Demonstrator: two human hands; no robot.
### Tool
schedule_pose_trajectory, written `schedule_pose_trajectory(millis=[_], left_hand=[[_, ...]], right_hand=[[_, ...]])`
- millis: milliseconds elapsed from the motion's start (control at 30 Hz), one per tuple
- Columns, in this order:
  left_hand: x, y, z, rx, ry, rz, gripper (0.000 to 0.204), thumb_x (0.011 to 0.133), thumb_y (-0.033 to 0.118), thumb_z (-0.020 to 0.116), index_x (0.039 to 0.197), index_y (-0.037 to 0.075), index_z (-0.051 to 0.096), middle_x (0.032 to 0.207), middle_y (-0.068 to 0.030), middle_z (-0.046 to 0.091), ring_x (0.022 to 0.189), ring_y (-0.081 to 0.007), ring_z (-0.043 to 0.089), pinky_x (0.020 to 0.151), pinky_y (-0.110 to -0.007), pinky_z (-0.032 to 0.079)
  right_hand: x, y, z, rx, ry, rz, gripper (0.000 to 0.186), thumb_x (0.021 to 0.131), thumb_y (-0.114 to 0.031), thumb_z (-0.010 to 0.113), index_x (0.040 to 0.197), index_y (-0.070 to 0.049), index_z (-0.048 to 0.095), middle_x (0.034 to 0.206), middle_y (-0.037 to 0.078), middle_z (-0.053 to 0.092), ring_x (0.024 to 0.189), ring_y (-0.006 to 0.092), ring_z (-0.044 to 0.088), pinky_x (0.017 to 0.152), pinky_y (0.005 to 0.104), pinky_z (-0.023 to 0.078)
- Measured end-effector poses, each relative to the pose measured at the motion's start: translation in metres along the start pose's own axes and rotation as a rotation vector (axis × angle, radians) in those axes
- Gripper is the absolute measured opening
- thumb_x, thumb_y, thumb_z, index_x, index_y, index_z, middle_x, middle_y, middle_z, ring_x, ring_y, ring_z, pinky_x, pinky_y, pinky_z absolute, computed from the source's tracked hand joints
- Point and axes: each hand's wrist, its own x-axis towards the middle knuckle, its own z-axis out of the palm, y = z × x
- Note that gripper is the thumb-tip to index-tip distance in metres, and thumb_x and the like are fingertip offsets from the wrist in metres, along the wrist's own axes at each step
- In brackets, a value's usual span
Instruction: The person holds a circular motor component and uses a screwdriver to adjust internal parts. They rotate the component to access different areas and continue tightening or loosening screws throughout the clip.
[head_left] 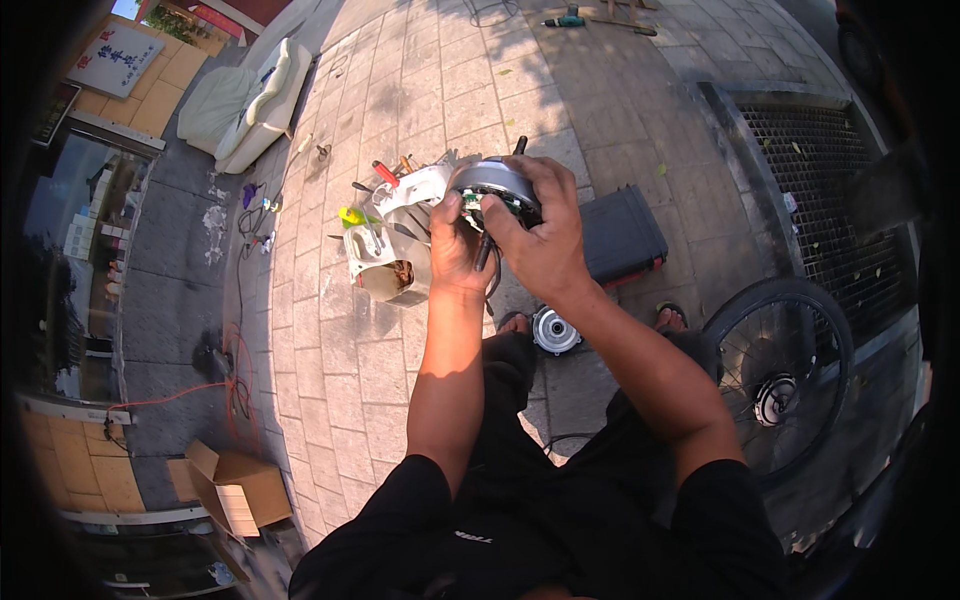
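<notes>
Both my hands hold a round metal hub motor [497, 178] up in front of me, above the paving. My left hand [460, 250] grips it from the left and below, thumb against its near rim. My right hand [550, 215] wraps around its right side, with the thumb by a small green circuit board [473, 203] on the near face. From the motor a black cable [493, 278] hangs down. On the ground between my feet lies a round silver cover [555, 331]. Beyond my left hand stands a cut white plastic container [380, 272] with several tools, including one with a red handle [385, 174].
A dark toolbox [622, 235] lies to the right. Nearer, a spoked wheel [720, 352] rests beside my right leg, with a metal grating [815, 165] beyond. At left are a worn sofa [235, 105], an orange cord [170, 398] and an open cardboard box [265, 490]. A drill [566, 20] lies far ahead.
</notes>
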Motion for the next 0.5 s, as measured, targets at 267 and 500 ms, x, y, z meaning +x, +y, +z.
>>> schedule_pose_trajectory(millis=[267, 500], left_hand=[[-0.0029, 0.0012, 0.0003, -0.028, -0.04, -0.032, 0.059, 0.092, 0.034, 0.073, 0.142, 0.006, 0.059, 0.134, -0.0128, 0.066, 0.125, -0.0291, 0.063, 0.113, -0.046, 0.05], [-0.0032, 0.0011, 0.0025, 0.042, -0.032, 0.053, 0.061, 0.091, 0.039, 0.074, 0.141, 0.006, 0.062, 0.134, -0.0144, 0.068, 0.121, -0.0328, 0.066, 0.107, -0.05, 0.055]], right_hand=[[-0.0013, -0.0037, -0.0022, 0.018, -0.019, 0.037, 0.051, 0.087, -0.022, 0.082, 0.131, -0.002, 0.066, 0.135, 0.022, 0.054, 0.122, 0.0366, 0.058, 0.103, 0.0441, 0.051], [-0.0031, -0.0034, -0.0014, 0.012, -0.031, -0.02, 0.056, 0.086, -0.023, 0.08, 0.134, -0.001, 0.063, 0.135, 0.026, 0.051, 0.127, 0.0429, 0.054, 0.105, 0.0483, 0.05]])
